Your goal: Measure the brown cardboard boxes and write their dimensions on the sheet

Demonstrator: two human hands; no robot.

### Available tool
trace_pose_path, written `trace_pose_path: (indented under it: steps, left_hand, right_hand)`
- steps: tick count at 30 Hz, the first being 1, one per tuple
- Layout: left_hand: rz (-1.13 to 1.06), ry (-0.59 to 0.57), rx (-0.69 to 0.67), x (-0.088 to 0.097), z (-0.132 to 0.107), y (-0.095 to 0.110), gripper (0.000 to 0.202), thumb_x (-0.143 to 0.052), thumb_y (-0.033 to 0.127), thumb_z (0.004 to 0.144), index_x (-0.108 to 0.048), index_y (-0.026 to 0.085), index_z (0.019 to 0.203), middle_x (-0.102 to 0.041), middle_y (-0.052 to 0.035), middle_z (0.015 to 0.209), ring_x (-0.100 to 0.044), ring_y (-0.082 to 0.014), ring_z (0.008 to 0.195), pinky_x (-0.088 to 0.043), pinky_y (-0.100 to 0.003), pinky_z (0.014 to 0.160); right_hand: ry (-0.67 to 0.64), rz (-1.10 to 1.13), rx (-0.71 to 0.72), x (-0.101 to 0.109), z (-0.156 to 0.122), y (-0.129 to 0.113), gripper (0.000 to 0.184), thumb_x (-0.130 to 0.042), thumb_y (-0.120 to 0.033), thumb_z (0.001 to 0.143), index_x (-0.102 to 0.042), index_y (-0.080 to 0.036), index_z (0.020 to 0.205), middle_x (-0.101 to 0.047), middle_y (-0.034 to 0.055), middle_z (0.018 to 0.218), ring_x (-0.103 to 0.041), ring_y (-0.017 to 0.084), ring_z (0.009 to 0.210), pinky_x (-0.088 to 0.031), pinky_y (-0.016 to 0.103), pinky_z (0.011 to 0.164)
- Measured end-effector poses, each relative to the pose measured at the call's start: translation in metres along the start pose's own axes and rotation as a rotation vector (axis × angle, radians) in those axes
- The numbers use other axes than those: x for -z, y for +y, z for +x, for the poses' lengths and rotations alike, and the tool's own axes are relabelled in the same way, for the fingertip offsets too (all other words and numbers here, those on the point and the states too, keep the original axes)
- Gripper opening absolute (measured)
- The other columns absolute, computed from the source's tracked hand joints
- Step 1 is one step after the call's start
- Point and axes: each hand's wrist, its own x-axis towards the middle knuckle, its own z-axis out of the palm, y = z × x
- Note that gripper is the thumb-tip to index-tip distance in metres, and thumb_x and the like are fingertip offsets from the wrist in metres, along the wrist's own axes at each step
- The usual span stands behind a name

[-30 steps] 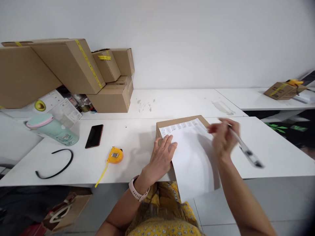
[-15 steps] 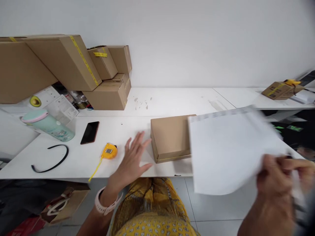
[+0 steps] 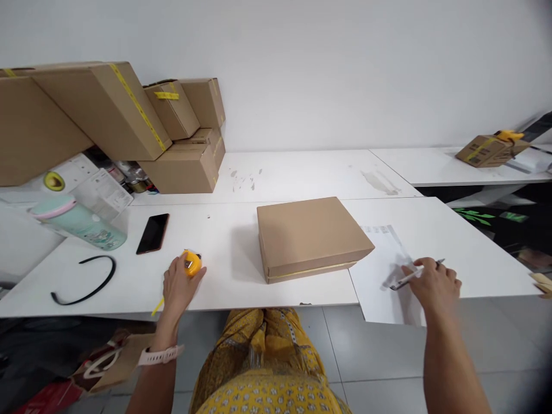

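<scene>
Head camera shows the left hand (image 3: 179, 287) around the tape measure (image 3: 192, 264) — I cannot tell if its fingers press. The right hand (image 3: 435, 287) has fingers clamped on the pen (image 3: 404, 281), above the paper (image 3: 373, 287). The box (image 3: 310, 236) sits between both hands — perhaps so that either can reach it.
</scene>
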Motion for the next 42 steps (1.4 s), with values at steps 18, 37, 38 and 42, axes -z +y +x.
trace_pose_path:
  steps: [18,37,38,42]
  left_hand:
    - [-1.603,-0.569,0.049,0.060,-0.062,0.113,0.055,-0.065,0.060,0.075,-0.063,0.014,0.105,-0.072,-0.0105,0.086,-0.063,-0.0193,0.059,-0.044,-0.028,0.049]
    - [-1.185,-0.889,-0.439,0.103,-0.027,0.126,0.048,-0.074,0.052,0.075,-0.066,0.019,0.108,-0.070,-0.0064,0.091,-0.063,-0.0164,0.071,-0.044,-0.022,0.055]
    - [-1.193,-0.827,-0.414,0.108,-0.009,0.120,0.048,-0.075,0.052,0.074,-0.066,0.019,0.107,-0.071,-0.0063,0.089,-0.063,-0.0161,0.068,-0.042,-0.021,0.052]
    - [-1.162,-0.698,-0.316,0.116,0.063,0.100,0.042,-0.072,0.051,0.075,-0.069,0.018,0.100,-0.074,-0.0075,0.086,-0.063,-0.0181,0.069,-0.043,-0.022,0.051]
  right_hand:
    - [-0.035,0.933,0.158,0.035,-0.084,-0.182,0.045,-0.051,-0.053,0.095,-0.066,-0.025,0.126,-0.064,0.0095,0.133,-0.058,0.027,0.123,-0.045,0.045,0.102]
    - [-0.883,1.321,0.316,0.103,-0.130,-0.235,0.060,-0.059,-0.066,0.089,-0.041,-0.022,0.051,-0.034,-0.0040,0.049,-0.029,0.010,0.048,-0.027,0.027,0.048]
    - [-0.774,1.339,0.279,0.104,-0.105,-0.230,0.060,-0.062,-0.064,0.088,-0.040,-0.022,0.050,-0.031,-0.0040,0.048,-0.029,0.010,0.049,-0.026,0.028,0.049]
    - [-0.733,1.309,0.218,0.089,-0.014,-0.213,0.056,-0.065,-0.058,0.087,-0.036,-0.023,0.054,-0.025,-0.0052,0.053,-0.020,0.010,0.050,-0.019,0.029,0.048]
